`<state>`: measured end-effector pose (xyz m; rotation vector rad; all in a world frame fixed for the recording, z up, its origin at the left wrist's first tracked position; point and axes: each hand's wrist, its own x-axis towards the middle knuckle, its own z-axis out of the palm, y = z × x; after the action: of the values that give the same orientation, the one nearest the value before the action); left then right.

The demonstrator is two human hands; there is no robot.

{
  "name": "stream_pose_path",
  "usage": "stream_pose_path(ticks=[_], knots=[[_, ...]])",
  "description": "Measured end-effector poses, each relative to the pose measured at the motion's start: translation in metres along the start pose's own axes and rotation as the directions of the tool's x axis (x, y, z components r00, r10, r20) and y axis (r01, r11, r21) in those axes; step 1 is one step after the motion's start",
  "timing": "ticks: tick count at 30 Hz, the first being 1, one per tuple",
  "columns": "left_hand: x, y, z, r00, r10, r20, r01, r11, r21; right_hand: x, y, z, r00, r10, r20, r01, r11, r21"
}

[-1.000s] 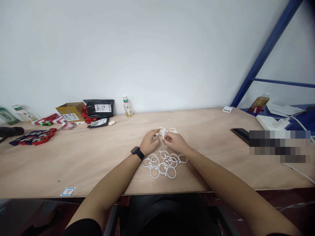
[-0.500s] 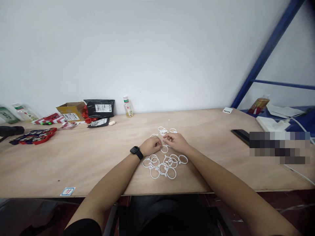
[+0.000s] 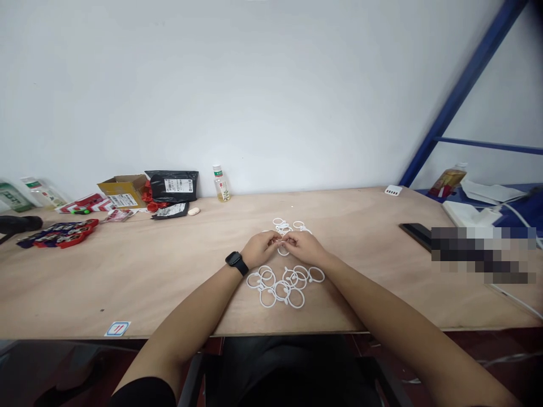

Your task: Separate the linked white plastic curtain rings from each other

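Observation:
My left hand (image 3: 258,249) and my right hand (image 3: 303,247) meet over the wooden table, fingertips almost touching. Between them they pinch a white curtain ring (image 3: 283,252), whose round part hangs below the fingers; its top is hidden by them. Closer to me lies a loose group of several white curtain rings (image 3: 296,298), some overlapping, with small tabs on their rims. Beyond my fingers more white rings (image 3: 278,221) and small white pieces (image 3: 282,227) lie together, partly covered by my hands. A black watch (image 3: 235,260) is on my left wrist.
At the back left stand a cardboard box (image 3: 123,192), a black parcel (image 3: 173,186) and a drink bottle (image 3: 221,184). Packaged items (image 3: 59,233) lie far left. On the right are a phone (image 3: 416,236), a white socket block (image 3: 393,190) and cables. A numbered card (image 3: 117,328) marks the front edge.
My right hand's fingers have come down and in to meet my left fingertips. The ring between them has risen slightly, and both hands now grip it. The near group of rings stays put.

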<state>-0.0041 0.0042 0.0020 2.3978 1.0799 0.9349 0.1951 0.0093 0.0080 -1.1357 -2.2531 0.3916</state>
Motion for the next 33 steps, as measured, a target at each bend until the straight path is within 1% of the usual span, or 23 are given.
stream_pose_path(ticks=[2,5,9,13,19,25,27,29,31,32,33], knots=[[-0.001,-0.004,0.002,0.999,-0.026,-0.032,0.023,0.996,-0.09,0.0,-0.001,-0.001,0.999,0.033,-0.038,-0.032,0.999,0.037],[-0.001,-0.008,0.005,0.997,-0.06,-0.051,0.049,0.979,-0.197,-0.001,-0.001,-0.002,0.998,0.041,-0.055,-0.037,0.997,0.065],[0.0,-0.008,0.008,0.992,-0.086,-0.094,0.059,0.964,-0.258,-0.001,0.0,0.0,0.999,0.028,-0.041,-0.024,0.996,0.086],[0.001,-0.004,0.006,0.985,-0.106,-0.137,0.074,0.973,-0.22,-0.001,0.0,0.002,1.0,0.017,-0.006,-0.016,0.99,0.142],[0.001,0.003,0.001,0.987,-0.09,-0.13,0.074,0.99,-0.123,-0.002,-0.008,0.002,0.999,-0.01,0.046,0.003,0.987,0.162],[0.003,0.001,0.002,0.991,-0.009,-0.134,-0.004,0.996,-0.093,-0.002,-0.011,0.006,0.997,-0.054,0.062,0.046,0.991,0.128],[0.003,-0.003,0.003,0.987,0.009,-0.163,-0.026,0.994,-0.103,-0.001,-0.009,0.006,0.999,-0.039,0.035,0.034,0.993,0.117],[0.003,-0.008,0.004,0.979,0.012,-0.202,-0.032,0.995,-0.096,0.001,-0.005,0.005,0.999,0.012,-0.034,-0.008,0.993,0.121],[0.002,-0.015,0.004,0.972,-0.003,-0.233,-0.013,0.998,-0.068,0.001,-0.001,0.001,0.993,0.071,-0.09,-0.058,0.989,0.139],[0.002,-0.019,0.005,0.971,-0.018,-0.24,0.006,0.999,-0.051,0.001,0.001,-0.001,0.992,0.085,-0.091,-0.07,0.986,0.15],[0.002,-0.022,0.005,0.968,-0.036,-0.248,0.028,0.999,-0.037,0.001,0.002,-0.003,0.995,0.084,-0.063,-0.072,0.984,0.164]])
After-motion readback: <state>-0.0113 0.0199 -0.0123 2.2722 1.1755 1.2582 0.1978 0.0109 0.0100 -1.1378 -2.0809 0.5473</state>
